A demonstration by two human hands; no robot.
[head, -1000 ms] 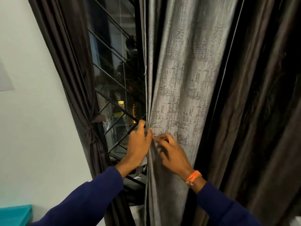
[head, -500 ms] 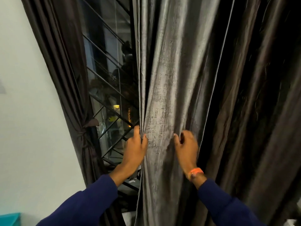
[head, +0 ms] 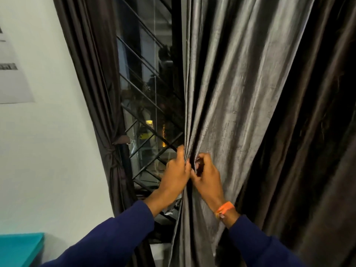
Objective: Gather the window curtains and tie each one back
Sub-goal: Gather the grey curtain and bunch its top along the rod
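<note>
2 curtains at your window, 1 tied, 1 loose.

Your dark brown curtain (head: 92, 78) at left of the frame hangs gathered, cinched by a tie-back (head: 113, 151) at mid-height. Your grey, sheened curtain (head: 240, 97) fills centre-right, hanging in long folds, its left edge bunched low in the centre of the frame.

A white wall (head: 48, 151) flanks a dark barred window (head: 148, 105); teal furniture (head: 17, 247) sits low.

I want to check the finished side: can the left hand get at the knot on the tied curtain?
Probably yes: the knot hangs uncovered beside the wall, but the left hand grips the grey curtain now.
</note>
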